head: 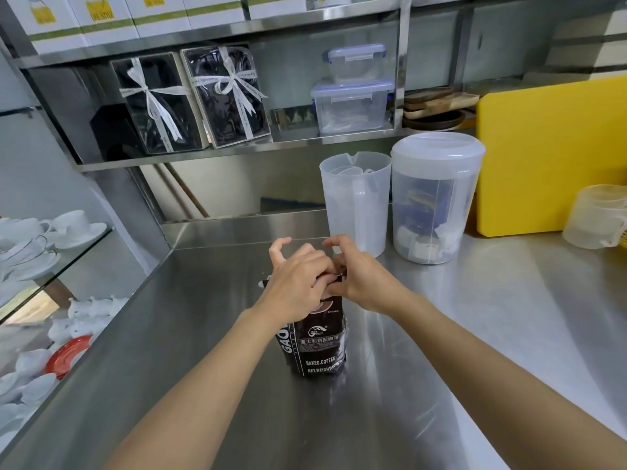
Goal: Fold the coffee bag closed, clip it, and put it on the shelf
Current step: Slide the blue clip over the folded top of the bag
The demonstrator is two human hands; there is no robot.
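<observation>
One dark coffee bag (315,344) stands upright on the steel counter (441,351), just below the middle of the frame, its printed front facing the camera. Its top is hidden under two hands. The left hand (298,283) comes in from the lower left and lies over the bag's top, thumb and nearer fingers pinching the folded edge while the index finger arches up clear of it. The right hand (363,279) comes in from the lower right and meets the left at the bag's top, thumb and fingers pinched on the same edge, with the index finger curled above. A small dark piece shows between the two hands; whether it is a clip cannot be told.

Behind the bag, toward the centre right, stand two translucent plastic vessels side by side: one open jug (356,201) and one lidded canister (436,198). A single yellow board (549,157) leans at the right edge. On the shelf (237,149) above, in the upper half of the frame, are two dark ribboned gift boxes (193,100) and two clear lidded containers (353,89) stacked one on the other.
</observation>
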